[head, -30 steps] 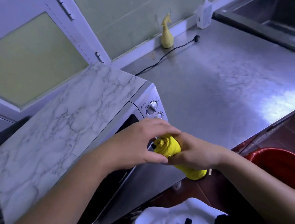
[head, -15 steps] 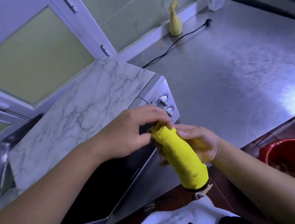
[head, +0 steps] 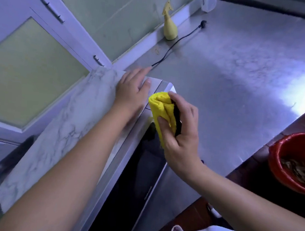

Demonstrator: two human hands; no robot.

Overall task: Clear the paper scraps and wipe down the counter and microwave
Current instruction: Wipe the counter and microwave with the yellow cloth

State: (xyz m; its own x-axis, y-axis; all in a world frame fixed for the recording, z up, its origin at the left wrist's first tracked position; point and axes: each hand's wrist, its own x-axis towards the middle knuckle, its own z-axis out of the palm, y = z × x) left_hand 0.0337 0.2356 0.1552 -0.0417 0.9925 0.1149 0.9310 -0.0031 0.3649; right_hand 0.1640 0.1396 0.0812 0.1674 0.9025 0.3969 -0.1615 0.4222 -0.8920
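Observation:
The microwave [head: 135,183] stands at the lower left with a marble-patterned top [head: 60,122] and a dark glass door. My left hand [head: 131,90] lies flat with straight fingers on the top's far right corner. My right hand [head: 179,135] grips a folded yellow cloth [head: 160,107] with a black edge and holds it against the upper right of the microwave's front, covering the knobs. The steel counter [head: 233,76] stretches to the right of the microwave. No paper scraps show on it.
A yellow spray bottle [head: 170,28] stands by the back wall, with a black power cord [head: 177,42] running past it. A red bucket [head: 294,161] with brown scraps inside sits below the counter's front edge. White-framed cabinet doors [head: 34,55] are at left.
My left hand let go of the cloth and moved up onto the microwave's top. My right hand turned the cloth up against the microwave's front. The view tilted further down.

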